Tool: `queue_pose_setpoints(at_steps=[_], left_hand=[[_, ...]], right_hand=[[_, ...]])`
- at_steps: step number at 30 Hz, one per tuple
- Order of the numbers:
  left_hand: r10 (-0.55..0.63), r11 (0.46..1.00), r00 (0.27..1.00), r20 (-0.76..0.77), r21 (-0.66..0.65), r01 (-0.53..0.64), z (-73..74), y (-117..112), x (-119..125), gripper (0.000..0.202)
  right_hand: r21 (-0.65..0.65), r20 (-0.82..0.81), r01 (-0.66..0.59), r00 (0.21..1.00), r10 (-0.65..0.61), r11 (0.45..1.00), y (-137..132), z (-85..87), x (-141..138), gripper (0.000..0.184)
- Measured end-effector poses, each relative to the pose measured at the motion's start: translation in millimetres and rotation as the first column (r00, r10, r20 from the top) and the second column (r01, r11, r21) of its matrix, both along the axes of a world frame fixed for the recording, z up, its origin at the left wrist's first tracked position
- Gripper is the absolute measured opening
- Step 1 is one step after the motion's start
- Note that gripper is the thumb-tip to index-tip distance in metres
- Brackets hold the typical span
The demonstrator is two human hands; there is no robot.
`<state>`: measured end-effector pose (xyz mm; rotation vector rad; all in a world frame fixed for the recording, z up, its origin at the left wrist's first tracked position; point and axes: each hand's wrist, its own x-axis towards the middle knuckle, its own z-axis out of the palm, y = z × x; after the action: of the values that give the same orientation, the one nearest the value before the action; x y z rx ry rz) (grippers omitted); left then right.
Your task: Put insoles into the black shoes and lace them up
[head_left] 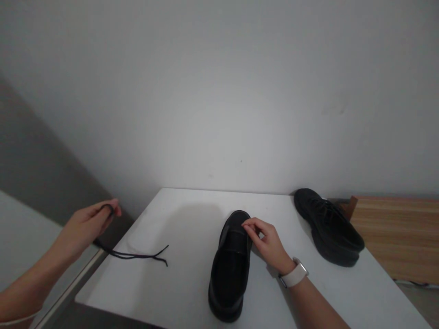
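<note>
A black shoe (229, 269) without a lace lies in the middle of the white table (178, 219), toe pointing away from me. My right hand (265, 242), a pale watch on its wrist, pinches the shoe's upper edge near the tongue. My left hand (89, 221) is out past the table's left edge, fingers closed on a black shoelace (137, 254). The lace hangs down from the hand, and its loose ends trail across the table's left part.
A second black shoe (327, 226), laced, sits at the table's far right corner. A wooden surface (398, 233) adjoins the table on the right. A plain pale wall stands directly behind. The floor drops away to the left.
</note>
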<state>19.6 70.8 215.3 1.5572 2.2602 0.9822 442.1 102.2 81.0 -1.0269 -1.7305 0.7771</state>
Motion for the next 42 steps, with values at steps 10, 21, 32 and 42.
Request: queue_pose_setpoints(at_steps=[10,21,32,42], left_hand=[[-0.531,0.841,0.672,-0.516,-0.416,0.345,-94.5,-16.1,-1.7,0.052],[-0.869,0.474,0.412,-0.273,-0.223,0.852,-48.3,-8.9,182.3,0.057],[-0.908,0.415,0.374,-0.187,-0.286,0.864,-54.8,29.7,214.7,0.025],[-0.813,0.581,0.533,-0.235,-0.286,0.762,-60.8,50.4,232.2,0.025]], right_hand=[[0.032,0.022,-0.066,0.998,0.065,0.997,-2.8,6.0,1.7,0.028],[0.049,0.008,-0.100,0.995,0.100,0.994,-1.0,3.0,4.0,0.026],[-0.007,-0.039,-0.076,0.996,0.075,0.997,5.0,-3.3,4.3,0.030],[-0.080,-0.095,-0.058,0.994,0.050,0.995,6.9,-8.0,3.3,0.033]])
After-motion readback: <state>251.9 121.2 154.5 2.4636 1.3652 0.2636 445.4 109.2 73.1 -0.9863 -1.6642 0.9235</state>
